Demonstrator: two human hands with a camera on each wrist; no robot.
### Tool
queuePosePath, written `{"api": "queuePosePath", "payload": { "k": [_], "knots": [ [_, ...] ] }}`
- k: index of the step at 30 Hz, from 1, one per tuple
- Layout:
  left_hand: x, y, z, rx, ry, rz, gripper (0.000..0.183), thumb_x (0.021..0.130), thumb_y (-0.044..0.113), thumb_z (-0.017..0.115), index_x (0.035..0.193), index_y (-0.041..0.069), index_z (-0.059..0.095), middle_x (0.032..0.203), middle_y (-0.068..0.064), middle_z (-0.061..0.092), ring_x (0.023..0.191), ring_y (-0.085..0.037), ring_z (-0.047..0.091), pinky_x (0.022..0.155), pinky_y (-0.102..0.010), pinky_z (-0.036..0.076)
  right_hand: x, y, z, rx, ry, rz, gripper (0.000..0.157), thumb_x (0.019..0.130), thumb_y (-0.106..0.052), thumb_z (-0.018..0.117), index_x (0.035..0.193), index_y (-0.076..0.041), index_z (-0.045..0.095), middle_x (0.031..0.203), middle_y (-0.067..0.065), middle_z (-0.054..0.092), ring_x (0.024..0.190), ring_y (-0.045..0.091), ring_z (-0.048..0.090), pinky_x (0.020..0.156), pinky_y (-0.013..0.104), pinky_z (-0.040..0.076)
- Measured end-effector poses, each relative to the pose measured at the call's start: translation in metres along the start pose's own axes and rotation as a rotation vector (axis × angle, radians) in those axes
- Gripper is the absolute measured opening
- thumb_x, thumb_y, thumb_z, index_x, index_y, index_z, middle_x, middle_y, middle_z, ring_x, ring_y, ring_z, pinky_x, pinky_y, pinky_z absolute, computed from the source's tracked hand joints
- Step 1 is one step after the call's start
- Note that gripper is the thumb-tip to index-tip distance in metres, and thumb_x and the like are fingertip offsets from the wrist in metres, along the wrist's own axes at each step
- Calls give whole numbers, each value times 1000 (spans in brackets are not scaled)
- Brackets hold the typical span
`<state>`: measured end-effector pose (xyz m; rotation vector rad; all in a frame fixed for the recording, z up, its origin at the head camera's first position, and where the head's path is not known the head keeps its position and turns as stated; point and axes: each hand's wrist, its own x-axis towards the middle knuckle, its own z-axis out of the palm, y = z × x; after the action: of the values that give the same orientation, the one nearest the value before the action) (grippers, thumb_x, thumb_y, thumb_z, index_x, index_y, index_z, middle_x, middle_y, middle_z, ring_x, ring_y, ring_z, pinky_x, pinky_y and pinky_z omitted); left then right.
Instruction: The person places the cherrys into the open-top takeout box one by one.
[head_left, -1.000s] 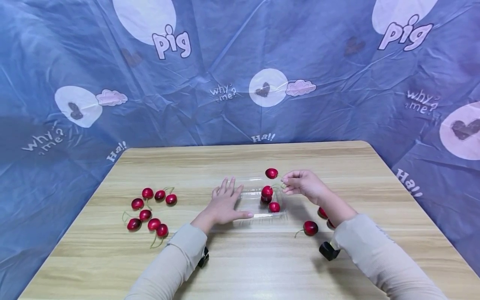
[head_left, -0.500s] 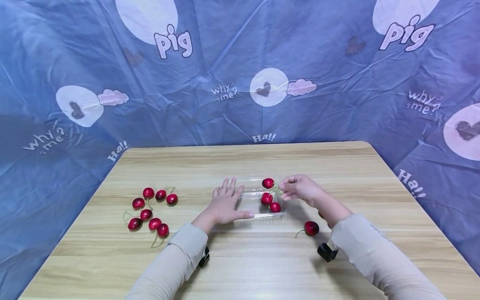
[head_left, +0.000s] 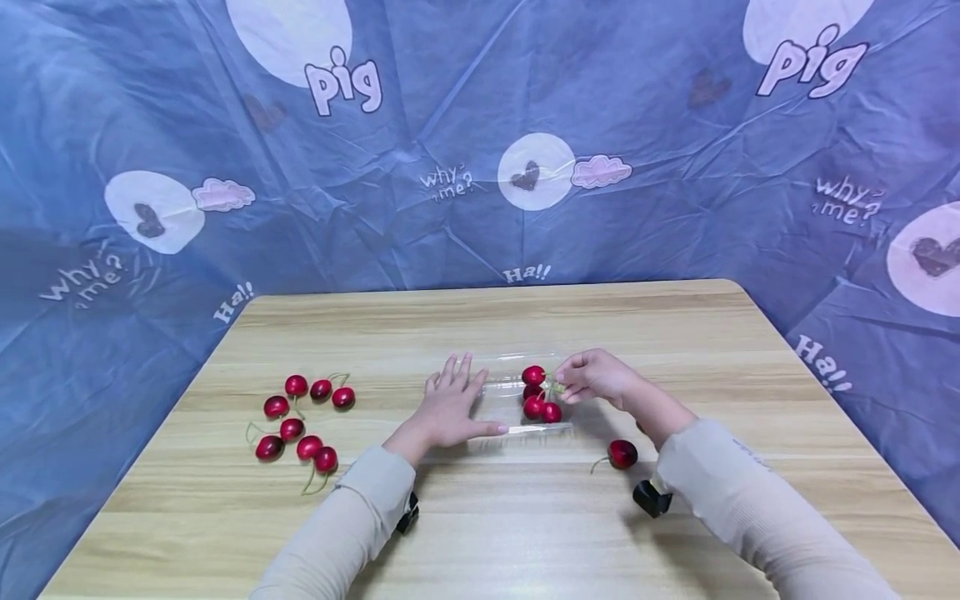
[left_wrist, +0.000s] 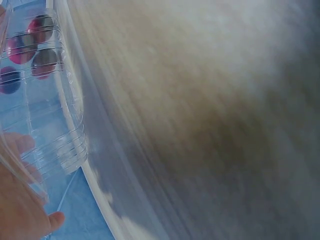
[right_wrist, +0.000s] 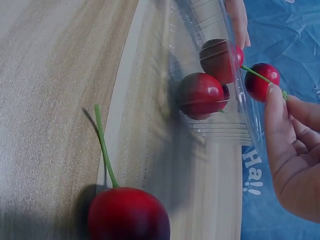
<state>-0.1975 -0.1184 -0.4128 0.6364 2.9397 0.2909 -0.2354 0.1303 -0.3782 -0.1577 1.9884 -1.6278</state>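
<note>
My left hand [head_left: 446, 412] rests with spread fingers on the left part of a clear plastic box [head_left: 497, 403]. At the box's right end, my right hand [head_left: 600, 379] pinches green cherry stems [right_wrist: 259, 75] between thumb and fingertips. From these stems hang two red cherries, one at the back [head_left: 533, 376] and one further forward [head_left: 533, 407]; both are over or inside the box, and I cannot tell whether they touch its bottom. Beside them in the box are a darker cherry [head_left: 532, 392] and another red one [head_left: 551, 412]. Through the clear wall, the left wrist view shows several cherries [left_wrist: 21, 48].
Several loose cherries [head_left: 292, 429] with stems lie on the left of the wooden table [head_left: 480, 533]. One cherry [head_left: 622, 454] lies in front of the right forearm, and another is mostly hidden behind that arm. A blue printed cloth [head_left: 420, 242] hangs behind the table.
My right hand has moved slightly left and toward me, bringing the pinched pair of cherries down into the box area. The left hand has stayed in place on the box.
</note>
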Motion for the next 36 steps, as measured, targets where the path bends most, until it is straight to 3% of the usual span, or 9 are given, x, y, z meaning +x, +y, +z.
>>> {"api": "queuePosePath", "payload": {
  "k": [18, 36],
  "knots": [
    [1, 3, -5, -4, -10, -9, 98, 66, 77, 36, 139, 14, 18, 142, -12, -6, 127, -34, -6, 98, -53, 6, 13, -8, 5, -132, 2, 23, 19, 85, 3, 46, 96, 18, 51, 71, 10, 55, 56, 13, 57, 60, 27, 51],
    [3, 5, -6, -17, 4, -9, 98, 66, 77, 37, 138, 12, 19, 142, -15, -2, 127, -35, -4, 97, -55, 7, 26, -20, 14, -265, 150, 100, 14, 77, 10, 45, 84, 17, 55, 60, 9, 55, 50, 15, 54, 55, 29, 51]
  ]
}}
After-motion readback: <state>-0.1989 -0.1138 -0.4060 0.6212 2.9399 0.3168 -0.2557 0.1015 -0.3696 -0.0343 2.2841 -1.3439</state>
